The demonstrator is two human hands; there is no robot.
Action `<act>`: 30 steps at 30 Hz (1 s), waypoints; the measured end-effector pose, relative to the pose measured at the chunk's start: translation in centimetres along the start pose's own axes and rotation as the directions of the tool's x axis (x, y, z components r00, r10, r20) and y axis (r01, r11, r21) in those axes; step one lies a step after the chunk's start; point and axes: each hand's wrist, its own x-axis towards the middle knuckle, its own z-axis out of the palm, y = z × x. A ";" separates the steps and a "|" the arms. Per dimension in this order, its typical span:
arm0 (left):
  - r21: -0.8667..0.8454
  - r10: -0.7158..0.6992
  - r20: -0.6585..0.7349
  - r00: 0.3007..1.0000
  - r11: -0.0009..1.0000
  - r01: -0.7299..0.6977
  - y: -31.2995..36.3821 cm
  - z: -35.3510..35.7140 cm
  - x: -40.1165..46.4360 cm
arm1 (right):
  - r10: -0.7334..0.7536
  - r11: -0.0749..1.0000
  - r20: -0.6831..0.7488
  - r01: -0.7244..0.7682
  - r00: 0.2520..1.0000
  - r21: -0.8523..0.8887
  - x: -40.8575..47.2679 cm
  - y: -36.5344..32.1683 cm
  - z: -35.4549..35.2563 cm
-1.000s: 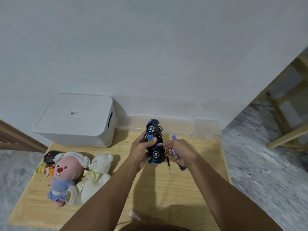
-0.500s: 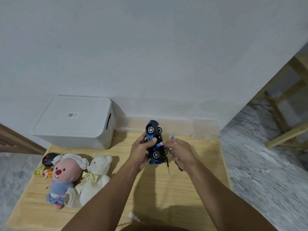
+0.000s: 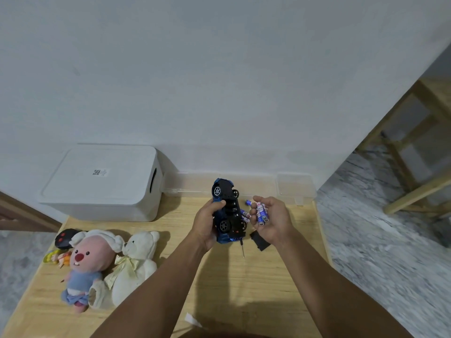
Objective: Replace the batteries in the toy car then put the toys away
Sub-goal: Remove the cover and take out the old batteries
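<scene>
Both hands busy: left hand (image 3: 206, 224) grips toy car (image 3: 227, 212), right hand (image 3: 271, 219) cups batteries (image 3: 261, 213).

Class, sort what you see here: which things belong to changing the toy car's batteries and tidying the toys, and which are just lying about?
Belong to the job:
toy car, gripped in the left hand
batteries in the right hand
screwdriver
black cover
pink plush
white bear
white storage box

Lying about:
clear plastic case
wooden stool
</scene>
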 end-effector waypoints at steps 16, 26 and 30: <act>0.148 -0.136 -0.120 0.983 0.977 0.154 0.0 -1.0 -0.1 | -0.027 0.913 -0.028 0.013 0.999 -0.407 1.0 0.0 -0.8; 0.867 0.349 -0.466 0.813 0.363 0.342 -3.0 -3.5 0.6 | 0.002 0.887 -0.085 -0.041 0.996 -0.460 1.8 1.7 -0.8; 0.897 0.376 -0.442 0.814 0.178 0.404 -4.1 -2.9 0.4 | -0.009 0.883 -0.110 -0.044 0.994 -0.467 2.1 1.9 -1.3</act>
